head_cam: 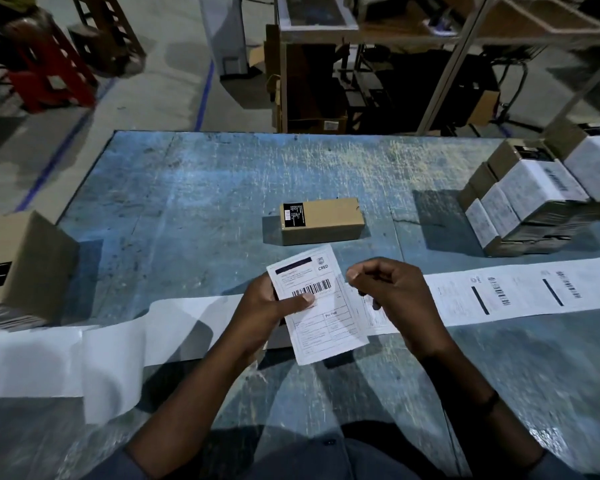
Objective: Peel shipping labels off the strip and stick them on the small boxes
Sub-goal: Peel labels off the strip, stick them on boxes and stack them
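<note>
L hand point(264, 306) pinches label point(326, 325); small box point(326, 218) shut, just beyond.

The tabletop point(222, 174) is painted blue, and the paint looks worn, scratched and rough, with pale patches. The small box point(329, 220) is matt brown cardboard with a black printed sticker point(293, 215). The peeled label point(321, 306) is thin, matt white printed paper. The label strip point(516, 292) is the same white paper; its emptied backing point(84, 358) looks smoother, with a faint sheen. The stacked boxes point(520, 202) are brown cardboard faced with white paper. The floor point(136, 98) looks like dull grey concrete, and the stool point(49, 74) like red plastic.
</note>
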Tool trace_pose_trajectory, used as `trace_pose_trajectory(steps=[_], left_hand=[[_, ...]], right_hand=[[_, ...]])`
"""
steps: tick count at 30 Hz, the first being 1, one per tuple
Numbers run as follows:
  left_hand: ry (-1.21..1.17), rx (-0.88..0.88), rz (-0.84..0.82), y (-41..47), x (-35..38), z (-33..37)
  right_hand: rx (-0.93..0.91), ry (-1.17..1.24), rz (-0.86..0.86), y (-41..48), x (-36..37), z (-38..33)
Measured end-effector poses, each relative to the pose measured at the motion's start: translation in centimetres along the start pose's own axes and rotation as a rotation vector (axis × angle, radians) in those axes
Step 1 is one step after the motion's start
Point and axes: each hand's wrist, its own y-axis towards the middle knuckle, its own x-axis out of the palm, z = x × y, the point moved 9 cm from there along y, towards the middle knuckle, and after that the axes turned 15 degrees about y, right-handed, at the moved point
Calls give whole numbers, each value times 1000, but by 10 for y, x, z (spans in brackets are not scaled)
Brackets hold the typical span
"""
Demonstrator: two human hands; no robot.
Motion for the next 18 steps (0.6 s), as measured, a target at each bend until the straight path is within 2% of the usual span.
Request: trace_pose_trajectory(steps=[8,18], left_hand=[[31,-14,-44,8,4,11],[37,5,110,30,5,22]], right_hand=[[17,78,17,1,-7,3],[56,97,84,21,-20,17]])
